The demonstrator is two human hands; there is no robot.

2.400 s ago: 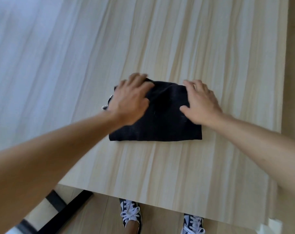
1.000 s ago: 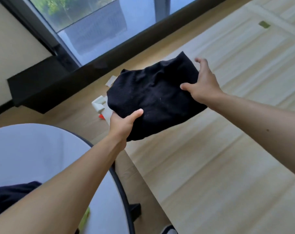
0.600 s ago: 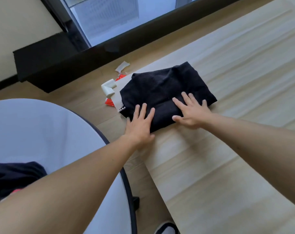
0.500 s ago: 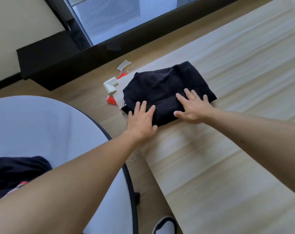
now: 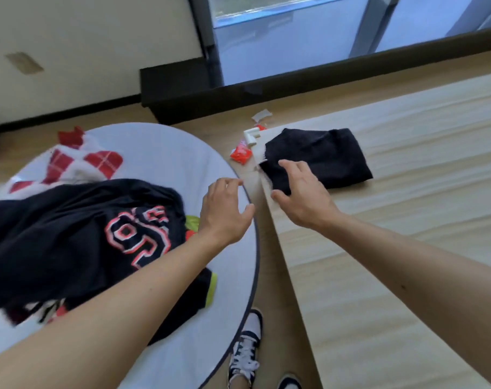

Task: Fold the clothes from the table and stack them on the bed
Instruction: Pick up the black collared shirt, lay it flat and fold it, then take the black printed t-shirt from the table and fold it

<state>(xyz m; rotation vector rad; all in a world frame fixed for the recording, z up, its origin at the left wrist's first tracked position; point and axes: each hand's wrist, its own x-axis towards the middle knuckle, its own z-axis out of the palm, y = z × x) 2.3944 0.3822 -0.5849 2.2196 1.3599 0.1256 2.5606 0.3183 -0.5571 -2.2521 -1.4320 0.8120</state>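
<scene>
Two sneakers (image 5: 245, 357): standing on the wood floor between the round table (image 5: 160, 153) and the platform (image 5: 407, 248).
Round table: carrying a loose pile, with a black jersey (image 5: 78, 234) bearing red-and-white numerals and a red-checked garment (image 5: 78, 164) lying just beyond it.
Left hand (image 5: 224, 209): hovering above the table's rim, fingers relaxed and spread, gripping nothing.
Right hand (image 5: 303, 195): reaching over the platform's corner, fingers loose, holding nothing; contact with the cloth unclear.
Folded black garment (image 5: 320, 160): lying flat near the corner of the pale wooden platform.
Red wrapper (image 5: 241, 155): lying on the floor beside that corner, below the window (image 5: 280, 46).
</scene>
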